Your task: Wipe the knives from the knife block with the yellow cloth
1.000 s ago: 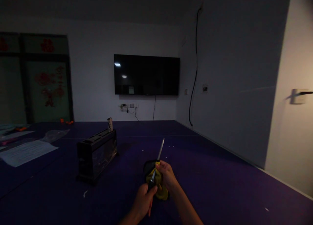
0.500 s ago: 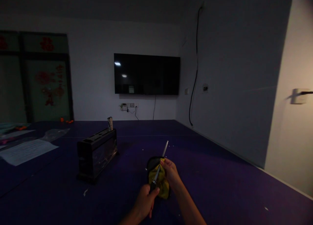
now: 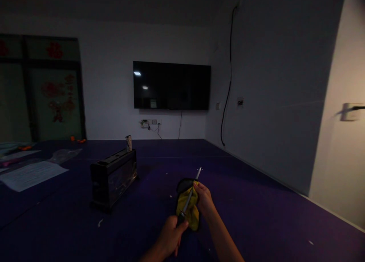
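Note:
My left hand (image 3: 170,237) is closed round the dark handle of a thin knife (image 3: 190,195), whose blade points up and away to the right. My right hand (image 3: 204,198) pinches a yellow cloth (image 3: 190,210) against the blade near its tip. The cloth hangs below the blade, with a dark patch at its top. Both hands are low in the middle of the view, above the dark purple table (image 3: 256,216).
A black knife block (image 3: 113,177) stands on the table to the left of my hands, one handle (image 3: 129,143) sticking up at its far end. Papers (image 3: 31,174) and plastic lie at the far left. A television (image 3: 172,86) hangs on the far wall.
My right hand and the cloth have slid along the blade toward its tip, so less bare blade shows. Both hands and the knife have drifted slightly to the right.

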`<state>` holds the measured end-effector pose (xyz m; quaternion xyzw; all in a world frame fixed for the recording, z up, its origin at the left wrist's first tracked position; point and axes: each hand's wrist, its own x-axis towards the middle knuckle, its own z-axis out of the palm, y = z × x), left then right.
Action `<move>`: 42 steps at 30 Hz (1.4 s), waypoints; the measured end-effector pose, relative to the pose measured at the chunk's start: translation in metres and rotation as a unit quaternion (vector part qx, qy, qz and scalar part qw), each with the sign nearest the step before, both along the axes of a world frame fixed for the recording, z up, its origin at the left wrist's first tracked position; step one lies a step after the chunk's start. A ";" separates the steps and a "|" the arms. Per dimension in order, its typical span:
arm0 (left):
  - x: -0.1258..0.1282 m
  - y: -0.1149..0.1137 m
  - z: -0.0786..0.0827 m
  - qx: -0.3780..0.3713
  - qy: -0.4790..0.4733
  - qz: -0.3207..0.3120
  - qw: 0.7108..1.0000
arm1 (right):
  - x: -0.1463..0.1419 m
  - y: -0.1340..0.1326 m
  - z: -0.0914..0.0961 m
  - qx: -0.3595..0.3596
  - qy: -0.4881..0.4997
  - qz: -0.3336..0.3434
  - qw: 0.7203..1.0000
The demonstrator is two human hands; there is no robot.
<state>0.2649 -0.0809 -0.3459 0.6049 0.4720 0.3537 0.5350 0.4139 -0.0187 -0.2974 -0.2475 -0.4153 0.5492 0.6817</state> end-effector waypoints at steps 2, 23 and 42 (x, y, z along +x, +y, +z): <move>-0.001 0.001 0.000 -0.003 -0.005 0.003 1.000 | -0.001 0.000 0.000 -0.004 0.008 0.008 1.000; -0.003 -0.003 0.005 -0.024 -0.067 -0.015 0.997 | -0.012 -0.001 -0.003 -0.018 0.017 0.066 0.998; -0.006 0.000 0.006 -0.046 -0.138 0.049 0.988 | -0.037 -0.009 -0.010 -0.002 -0.047 0.122 0.991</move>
